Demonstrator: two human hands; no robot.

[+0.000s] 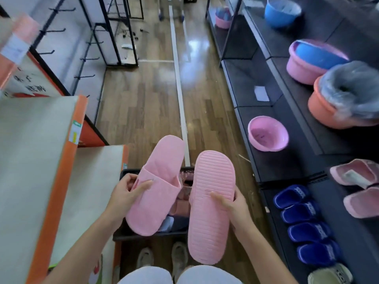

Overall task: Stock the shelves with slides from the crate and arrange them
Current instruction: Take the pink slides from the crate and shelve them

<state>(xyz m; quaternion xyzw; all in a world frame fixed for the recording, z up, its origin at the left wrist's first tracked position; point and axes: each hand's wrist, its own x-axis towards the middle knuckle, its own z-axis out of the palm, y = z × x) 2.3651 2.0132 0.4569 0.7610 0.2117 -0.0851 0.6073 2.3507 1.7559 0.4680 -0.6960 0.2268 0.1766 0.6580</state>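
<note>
Your left hand (127, 193) pinches the left slide (158, 181) by its strap, top up. Your right hand (235, 206) grips the right slide (211, 201) sole-up, both over the crate (143, 235). Turn the right one over, match toes, then set the pair on the right shelf (359, 242) near four blue slides (305, 220) and two pink slides (356, 173).

Left hand (126, 194) round left slide (156, 201), right hand (235, 210) round right slide (207, 228).

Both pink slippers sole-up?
No. Right slipper, in the right hand, shows its ribbed sole; left slipper, in the left hand, shows its upper.
</note>
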